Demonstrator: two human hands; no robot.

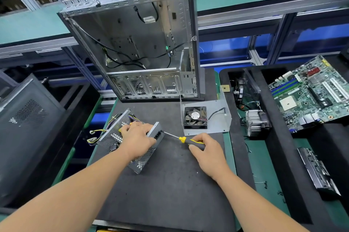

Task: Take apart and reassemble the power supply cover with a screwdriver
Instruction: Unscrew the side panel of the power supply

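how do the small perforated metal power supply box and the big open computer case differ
The perforated grey metal power supply box lies flat on the dark mat, small, pinned under the left hand; the silver open computer case stands behind it, far larger and untouched. The yellow-handled screwdriver in the right hand has its tip at the box's end face, not at the case. Both are bare metal with loose cables.
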